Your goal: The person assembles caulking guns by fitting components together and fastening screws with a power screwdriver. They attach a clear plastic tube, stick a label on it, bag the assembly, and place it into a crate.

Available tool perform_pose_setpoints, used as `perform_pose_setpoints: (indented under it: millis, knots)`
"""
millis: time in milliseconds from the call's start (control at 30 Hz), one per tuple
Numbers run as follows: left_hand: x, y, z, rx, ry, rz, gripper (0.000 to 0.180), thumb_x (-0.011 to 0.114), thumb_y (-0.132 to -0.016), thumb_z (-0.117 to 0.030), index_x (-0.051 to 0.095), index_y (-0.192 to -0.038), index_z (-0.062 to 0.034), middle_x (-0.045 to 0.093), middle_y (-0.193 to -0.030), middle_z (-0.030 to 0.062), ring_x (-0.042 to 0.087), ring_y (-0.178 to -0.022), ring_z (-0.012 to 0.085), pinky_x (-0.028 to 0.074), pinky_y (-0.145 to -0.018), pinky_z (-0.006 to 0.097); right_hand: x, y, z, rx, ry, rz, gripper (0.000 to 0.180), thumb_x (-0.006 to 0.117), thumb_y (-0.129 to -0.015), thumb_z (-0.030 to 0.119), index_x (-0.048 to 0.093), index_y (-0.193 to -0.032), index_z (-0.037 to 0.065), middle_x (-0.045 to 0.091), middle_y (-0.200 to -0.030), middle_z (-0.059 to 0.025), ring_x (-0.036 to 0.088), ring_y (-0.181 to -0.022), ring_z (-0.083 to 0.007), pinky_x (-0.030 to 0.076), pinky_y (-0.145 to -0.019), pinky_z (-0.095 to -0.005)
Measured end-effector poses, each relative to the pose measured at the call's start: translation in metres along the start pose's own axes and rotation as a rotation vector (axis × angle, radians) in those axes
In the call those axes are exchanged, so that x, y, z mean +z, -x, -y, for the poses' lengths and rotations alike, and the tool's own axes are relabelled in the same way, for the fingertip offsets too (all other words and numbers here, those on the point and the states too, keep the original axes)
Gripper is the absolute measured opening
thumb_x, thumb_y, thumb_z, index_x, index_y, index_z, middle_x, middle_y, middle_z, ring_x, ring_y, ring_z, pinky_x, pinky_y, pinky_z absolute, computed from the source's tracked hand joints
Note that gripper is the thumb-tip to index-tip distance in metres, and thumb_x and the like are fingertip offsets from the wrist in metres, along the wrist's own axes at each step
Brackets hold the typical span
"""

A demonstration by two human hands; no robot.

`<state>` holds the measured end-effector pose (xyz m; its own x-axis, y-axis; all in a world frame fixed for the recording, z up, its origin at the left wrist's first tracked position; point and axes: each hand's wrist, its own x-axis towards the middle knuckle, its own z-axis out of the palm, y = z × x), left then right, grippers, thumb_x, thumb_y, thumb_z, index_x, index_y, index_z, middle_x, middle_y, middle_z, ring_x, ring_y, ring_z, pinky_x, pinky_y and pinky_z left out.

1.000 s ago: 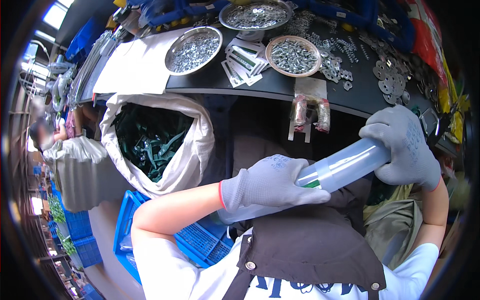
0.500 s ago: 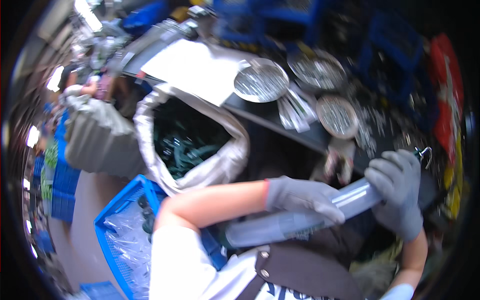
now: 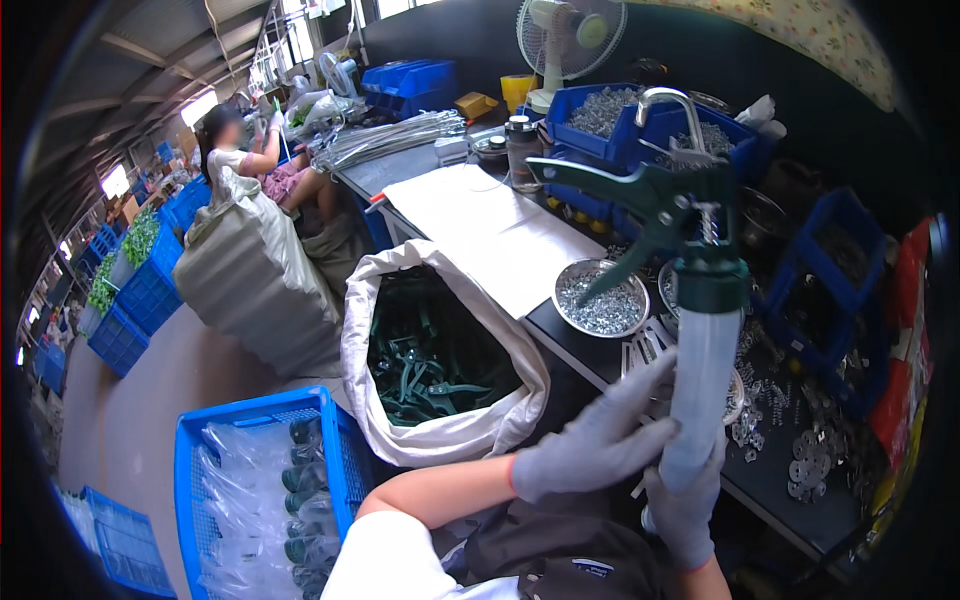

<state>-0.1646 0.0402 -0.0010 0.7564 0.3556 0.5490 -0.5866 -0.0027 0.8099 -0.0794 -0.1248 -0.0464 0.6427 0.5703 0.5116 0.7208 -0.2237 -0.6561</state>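
Caulk gun [image 3: 711, 290] stands nearly upright in front of you, its clear tube [image 3: 704, 380] running down into your right hand [image 3: 690, 508], its green levers [image 3: 640, 190] jutting left at the top, above both hands. Your right hand grasps the tube's lower end; the tube partly hides its fingers. Your left hand [image 3: 592, 440] grips nothing: the fingers are stretched out, slanting up toward the tube's left side, with the thumb spread below them. Its fingertips come right up to the tube's edge; you cannot tell whether they press on it. Your left forearm [image 3: 440, 495] comes in low from the left, while your right forearm [image 3: 704, 580] rises steeply from the lower edge. Left of the gun, the sack [image 3: 358, 370] gapes open.
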Motion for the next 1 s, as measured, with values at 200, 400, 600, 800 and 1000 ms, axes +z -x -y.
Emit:
perform_pose_setpoints:
  millis: [200,400,600,800,1000]
  knots:
    - [-0.175,-0.021,0.062,-0.158,-1.762,-0.116,0.039,0.068,-0.082,-0.02,0.063,-0.119,-0.0089,0.064,-0.122,0.0109,0.063,-0.109,0.0309,0.048,-0.094,0.044,-0.059,0.025,-0.01,0.503,-0.483,0.31,0.094,0.074,-0.066,0.002,0.031,-0.149,-0.002,0.06,-0.112,-0.0097,0.063,-0.1,-0.0172,0.055,-0.081,-0.0326]
    - [-0.243,-0.017,0.102,-0.172,-1.981,0.068,0.018,0.066,-0.081,-0.018,0.07,-0.098,-0.0127,0.068,-0.099,0.0063,0.067,-0.093,0.0262,0.053,-0.077,0.041,-0.095,0.023,-0.01,0.646,-0.358,0.649,0.108,0.088,-0.071,0.038,0.032,-0.155,-0.001,0.054,-0.139,-0.0113,0.054,-0.124,-0.0208,0.045,-0.103,-0.0356]
    - [-0.27,-0.036,0.077,-0.257,-1.464,-0.175,0.024,0.076,-0.083,-0.03,0.07,-0.087,-0.0075,0.067,-0.084,0.0129,0.067,-0.081,0.0321,0.054,-0.074,0.041,-0.1,0.008,-0.008,0.646,-0.403,0.832,0.11,0.088,-0.071,0.042,0.031,-0.155,-0.002,0.053,-0.139,-0.0103,0.052,-0.126,-0.0205,0.044,-0.105,-0.0353]
    - [-0.282,-0.055,0.07,-0.538,-1.261,-0.125,0.025,0.071,-0.088,-0.025,0.071,-0.1,-0.0025,0.074,-0.101,0.0159,0.072,-0.092,0.0298,0.055,-0.084,0.039,-0.058,-0.036,0.015,0.744,-0.44,0.928,0.105,0.088,-0.065,0.02,0.032,-0.151,-0.002,0.057,-0.128,-0.0108,0.057,-0.121,-0.0203,0.046,-0.104,-0.0366]
    - [-0.317,-0.041,0.065,-0.679,-0.794,-0.214,0.032,0.062,-0.099,-0.03,0.073,-0.109,-0.0018,0.074,-0.094,0.0064,0.068,-0.084,0.0143,0.054,-0.077,0.03,-0.023,-0.054,0.025,0.676,-0.401,0.967,0.107,0.089,-0.068,0.029,0.031,-0.152,-0.004,0.051,-0.14,-0.0133,0.05,-0.129,-0.0199,0.041,-0.109,-0.0366]
